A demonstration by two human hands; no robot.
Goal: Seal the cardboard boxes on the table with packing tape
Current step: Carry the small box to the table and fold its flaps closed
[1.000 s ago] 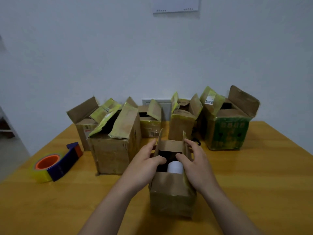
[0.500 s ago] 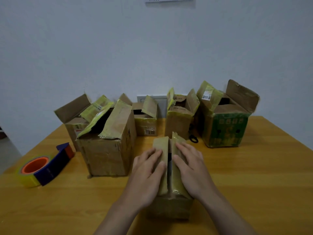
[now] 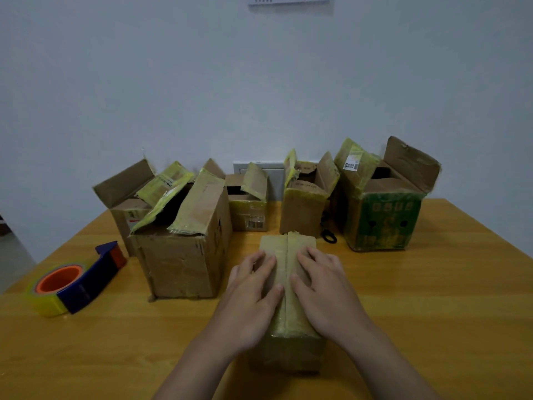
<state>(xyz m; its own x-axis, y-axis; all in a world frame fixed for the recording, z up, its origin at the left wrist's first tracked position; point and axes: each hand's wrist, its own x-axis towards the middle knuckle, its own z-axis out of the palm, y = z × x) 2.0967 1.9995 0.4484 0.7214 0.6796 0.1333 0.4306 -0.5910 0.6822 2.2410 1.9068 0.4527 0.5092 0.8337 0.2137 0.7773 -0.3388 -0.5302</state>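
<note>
Small brown cardboard box (image 3: 284, 352) with yellowish old tape on top sits at the near centre of the wooden table (image 3: 432, 313), right in front of me. Both top flaps are folded down, and the seam between them runs away from the camera. Left hand (image 3: 251, 295) lies flat on the left flap and right hand (image 3: 326, 290) flat on the right flap. The fingers are straight and spread, pressing down and gripping nothing. No fresh tape over the seam that I can see.

The yellowish packing tape roll with orange core in a dark blue dispenser (image 3: 72, 281) lies on the table well to the left, apart from both hands.

Just left of the small box stands a large brown carton (image 3: 181, 249), flaps up and open. Behind it is another open brown carton (image 3: 127, 209). Along the back edge are a short open box with a barcode label (image 3: 249, 215), a taller open brown box (image 3: 302, 215) and a green-printed open box (image 3: 383, 223) at the right. A small black loop (image 3: 328, 235) lies between the last two — I cannot tell what it is. White wall plate (image 3: 277, 168) behind the row.
</note>
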